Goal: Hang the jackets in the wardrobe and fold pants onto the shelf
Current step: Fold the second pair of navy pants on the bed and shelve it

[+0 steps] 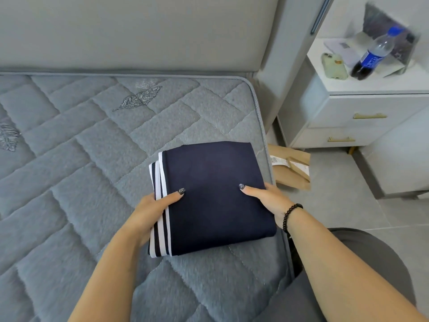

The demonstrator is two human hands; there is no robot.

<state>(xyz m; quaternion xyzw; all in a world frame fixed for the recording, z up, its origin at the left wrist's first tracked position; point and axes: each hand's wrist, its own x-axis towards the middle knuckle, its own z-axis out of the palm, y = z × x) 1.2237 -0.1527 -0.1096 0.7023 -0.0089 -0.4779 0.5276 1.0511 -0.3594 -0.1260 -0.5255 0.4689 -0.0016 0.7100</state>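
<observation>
Both hands clamp a folded pair of navy pants point(213, 196) from either side: the left hand point(148, 212) pinches the white-striped left edge, thumb on top, and the right hand point(267, 201) pinches the plain right edge. Folded into a near-square bundle, the pants lie on the grey quilted mattress point(81, 159) near its right edge. Their slightly longer axis and stripes run near to far.

Left hand point(148, 211) and right hand point(269, 201) apparently grip folded navy pants point(216, 196) on mattress point(81, 159).
</observation>
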